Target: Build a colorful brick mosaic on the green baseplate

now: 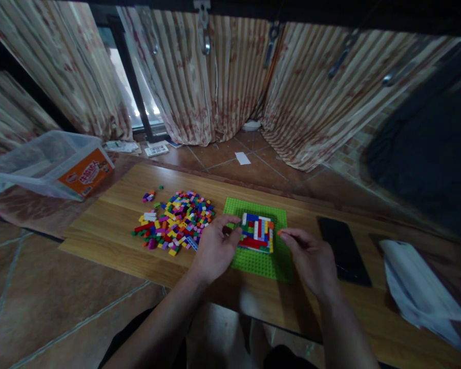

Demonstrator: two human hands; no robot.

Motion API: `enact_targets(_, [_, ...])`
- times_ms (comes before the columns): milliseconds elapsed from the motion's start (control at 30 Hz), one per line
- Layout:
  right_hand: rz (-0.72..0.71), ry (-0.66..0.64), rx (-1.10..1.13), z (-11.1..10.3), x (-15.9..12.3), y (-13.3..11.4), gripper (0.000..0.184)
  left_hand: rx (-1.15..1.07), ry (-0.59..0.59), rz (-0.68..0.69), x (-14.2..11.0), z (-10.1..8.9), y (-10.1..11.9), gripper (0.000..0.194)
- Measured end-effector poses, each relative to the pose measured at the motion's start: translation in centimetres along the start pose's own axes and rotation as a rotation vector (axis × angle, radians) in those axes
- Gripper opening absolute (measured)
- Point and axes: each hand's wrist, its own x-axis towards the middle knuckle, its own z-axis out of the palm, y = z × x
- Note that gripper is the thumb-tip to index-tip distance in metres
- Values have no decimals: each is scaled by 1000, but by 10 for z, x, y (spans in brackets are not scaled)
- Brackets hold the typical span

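A flat, multicoloured brick build (258,231) sits on a green baseplate (243,262) on the wooden table. My left hand (218,246) is at the left edge of this build, thumb and forefinger apart and curved; contact between fingertips and bricks is hard to make out. To the right of the build, my right hand (314,256) pinches a small orange brick (279,232) between thumb and forefinger, just above the baseplate. Left of my left hand lies a spread pile of loose bricks (184,218) in many colours.
A black phone-like slab (343,251) lies right of my right hand, with a white plastic packet (418,287) beyond it. A clear plastic bin (49,154) with an orange label stands at the far left. Striped curtains (230,77) hang behind the table (111,215).
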Motion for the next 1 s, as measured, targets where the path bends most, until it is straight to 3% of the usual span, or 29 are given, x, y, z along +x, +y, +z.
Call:
enact_targets(133, [-11, -67, 8, 8, -1, 0, 28, 54, -5, -3, 1, -1, 2, 27])
enact_targets(733, [-44, -83, -45, 19, 0, 2, 30, 55, -19, 57, -1, -2, 0, 24])
enact_targets(1000, [-189, -133, -151, 17, 3, -1, 27, 98, -16, 88, 0, -2, -3, 23])
